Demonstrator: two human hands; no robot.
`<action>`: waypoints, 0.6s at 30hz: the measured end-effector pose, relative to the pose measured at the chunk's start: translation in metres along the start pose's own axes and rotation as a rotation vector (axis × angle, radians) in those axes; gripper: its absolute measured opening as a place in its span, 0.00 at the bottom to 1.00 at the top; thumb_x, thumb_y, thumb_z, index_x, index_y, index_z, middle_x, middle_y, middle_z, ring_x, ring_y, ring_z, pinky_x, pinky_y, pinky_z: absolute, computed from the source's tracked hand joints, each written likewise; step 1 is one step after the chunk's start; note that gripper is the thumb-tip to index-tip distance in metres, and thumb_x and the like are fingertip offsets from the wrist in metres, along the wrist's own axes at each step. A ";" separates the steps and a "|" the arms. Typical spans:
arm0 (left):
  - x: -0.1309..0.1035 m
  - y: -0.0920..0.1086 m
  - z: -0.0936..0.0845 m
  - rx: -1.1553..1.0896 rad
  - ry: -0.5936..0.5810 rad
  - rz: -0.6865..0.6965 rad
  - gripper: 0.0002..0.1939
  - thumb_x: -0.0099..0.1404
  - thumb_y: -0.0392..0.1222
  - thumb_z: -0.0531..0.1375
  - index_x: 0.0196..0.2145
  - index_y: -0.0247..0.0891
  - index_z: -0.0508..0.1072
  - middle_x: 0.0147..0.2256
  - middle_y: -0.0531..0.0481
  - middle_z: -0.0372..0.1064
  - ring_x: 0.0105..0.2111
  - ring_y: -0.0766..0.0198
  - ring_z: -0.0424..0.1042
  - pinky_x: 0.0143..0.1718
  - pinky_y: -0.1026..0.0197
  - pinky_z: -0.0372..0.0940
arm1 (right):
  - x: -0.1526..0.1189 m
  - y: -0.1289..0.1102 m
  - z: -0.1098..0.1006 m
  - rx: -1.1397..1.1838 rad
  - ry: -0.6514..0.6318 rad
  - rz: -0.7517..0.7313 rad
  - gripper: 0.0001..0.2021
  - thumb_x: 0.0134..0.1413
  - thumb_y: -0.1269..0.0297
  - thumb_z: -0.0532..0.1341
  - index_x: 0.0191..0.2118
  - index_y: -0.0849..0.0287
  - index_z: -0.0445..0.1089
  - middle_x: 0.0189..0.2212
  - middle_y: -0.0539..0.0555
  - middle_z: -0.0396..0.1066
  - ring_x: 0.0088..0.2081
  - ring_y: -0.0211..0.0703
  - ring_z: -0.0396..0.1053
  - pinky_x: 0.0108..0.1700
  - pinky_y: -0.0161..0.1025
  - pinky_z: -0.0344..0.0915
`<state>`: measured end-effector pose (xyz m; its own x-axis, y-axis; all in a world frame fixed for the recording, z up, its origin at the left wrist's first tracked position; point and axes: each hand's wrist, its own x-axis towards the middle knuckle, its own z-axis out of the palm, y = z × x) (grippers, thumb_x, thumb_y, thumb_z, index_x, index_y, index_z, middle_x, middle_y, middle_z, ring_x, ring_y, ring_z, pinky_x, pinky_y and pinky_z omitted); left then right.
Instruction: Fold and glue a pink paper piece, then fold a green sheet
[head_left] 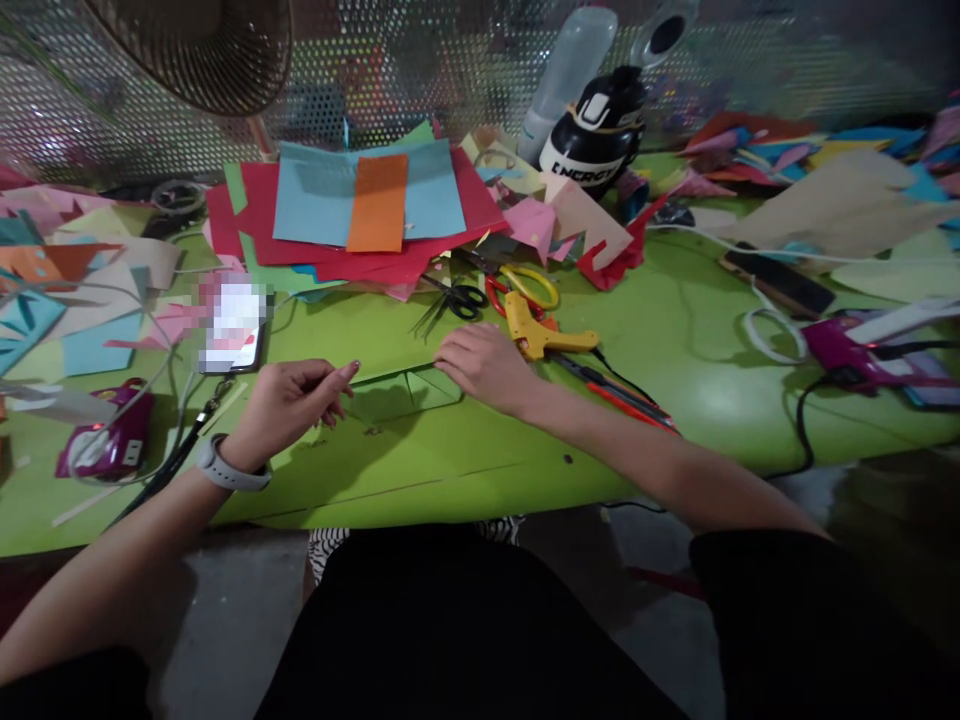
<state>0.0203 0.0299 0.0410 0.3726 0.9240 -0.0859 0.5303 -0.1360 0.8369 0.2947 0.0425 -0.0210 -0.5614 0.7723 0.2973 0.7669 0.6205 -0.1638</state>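
Observation:
A folded green paper (405, 395) lies near the front of the green table, its upper edge slightly raised. My left hand (296, 405), with a pale watch on the wrist, is at the paper's left end, thumb and fingers pinched together. At the right end, my right hand (480, 365) has its fingers closed on the top edge of the paper. Just beyond my right hand are a yellow glue gun (536, 325), black-handled scissors (459, 300) and yellow-handled scissors (536, 285).
Red and blue sheets (300, 195) are stacked at the back, beside a black bottle (596, 140). A lit phone (236, 325) and a purple power strip (109, 435) lie left. Another purple device (840, 350) with cables sits right. Pliers (615, 390) lie by my right forearm.

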 end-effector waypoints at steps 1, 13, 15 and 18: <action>-0.002 -0.001 -0.001 -0.002 0.017 -0.004 0.21 0.68 0.54 0.57 0.26 0.37 0.74 0.19 0.50 0.73 0.17 0.69 0.70 0.17 0.68 0.66 | 0.000 0.000 -0.001 0.011 0.031 0.000 0.10 0.66 0.68 0.56 0.38 0.65 0.75 0.37 0.60 0.76 0.39 0.46 0.70 0.42 0.44 0.63; 0.012 -0.013 0.012 0.706 -0.032 0.683 0.17 0.72 0.41 0.53 0.54 0.37 0.72 0.53 0.39 0.73 0.50 0.53 0.73 0.50 0.48 0.70 | 0.035 0.017 0.003 -0.091 0.028 -0.384 0.16 0.68 0.72 0.50 0.41 0.55 0.76 0.47 0.56 0.75 0.47 0.45 0.67 0.51 0.48 0.64; 0.017 -0.023 0.022 0.745 -0.090 0.679 0.17 0.72 0.39 0.52 0.54 0.35 0.72 0.53 0.38 0.73 0.49 0.54 0.74 0.49 0.49 0.71 | 0.035 0.018 0.000 -0.087 0.008 -0.390 0.16 0.68 0.72 0.50 0.43 0.56 0.76 0.49 0.57 0.74 0.48 0.46 0.67 0.52 0.48 0.64; 0.019 -0.034 0.032 0.741 -0.122 0.681 0.17 0.71 0.36 0.51 0.51 0.33 0.74 0.47 0.38 0.75 0.44 0.55 0.75 0.46 0.52 0.73 | 0.020 0.013 -0.004 -0.046 0.032 -0.358 0.15 0.67 0.73 0.51 0.49 0.59 0.75 0.49 0.59 0.74 0.50 0.47 0.67 0.52 0.50 0.65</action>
<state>0.0337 0.0405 -0.0069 0.8254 0.5299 0.1949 0.4995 -0.8462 0.1856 0.2953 0.0656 -0.0131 -0.7875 0.5022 0.3573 0.5372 0.8434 -0.0016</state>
